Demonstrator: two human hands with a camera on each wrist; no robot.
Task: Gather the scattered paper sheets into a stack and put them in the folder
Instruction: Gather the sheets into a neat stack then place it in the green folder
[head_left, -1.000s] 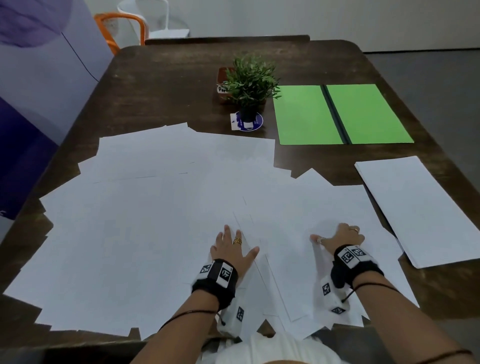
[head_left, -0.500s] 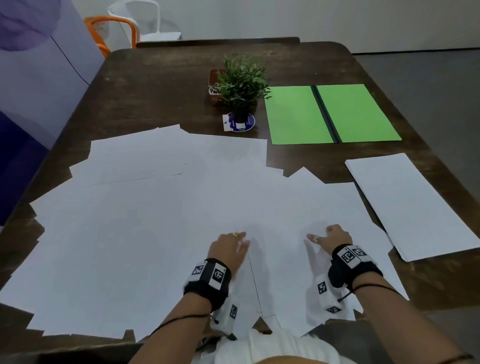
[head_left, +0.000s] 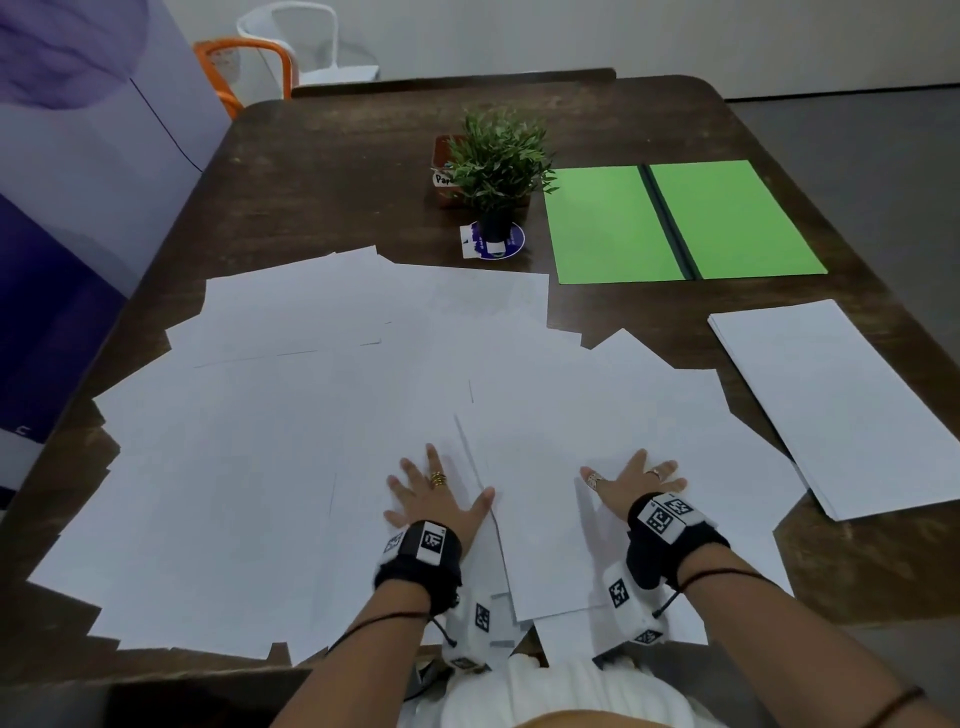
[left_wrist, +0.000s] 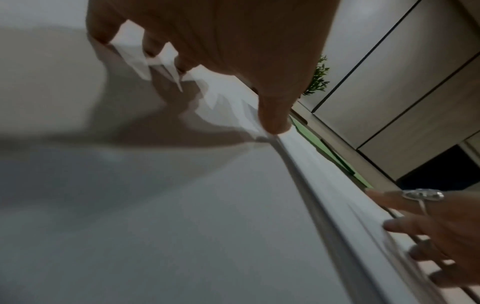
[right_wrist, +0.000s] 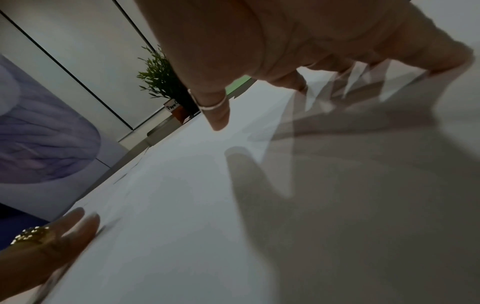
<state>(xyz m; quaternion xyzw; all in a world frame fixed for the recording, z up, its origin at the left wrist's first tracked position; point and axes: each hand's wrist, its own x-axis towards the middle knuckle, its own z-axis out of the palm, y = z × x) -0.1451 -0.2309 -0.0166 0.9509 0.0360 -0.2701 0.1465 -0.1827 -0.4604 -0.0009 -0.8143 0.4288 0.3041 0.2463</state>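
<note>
Several white paper sheets lie scattered and overlapping across the near half of the dark wooden table. My left hand rests flat on them with fingers spread, and its thumb touches a sheet's edge. My right hand also lies flat and spread on a sheet near the front edge; its thumb hovers just above the paper. A neat stack of sheets sits at the right. The open green folder lies at the far right.
A small potted plant stands on a round coaster behind the papers, left of the folder. An orange chair and a white chair stand beyond the far left corner. A purple panel borders the table's left side.
Both hands went from curled at half a second ago to flat with fingers spread on the sheets. The camera has shifted a little, so the table sits differently in view.
</note>
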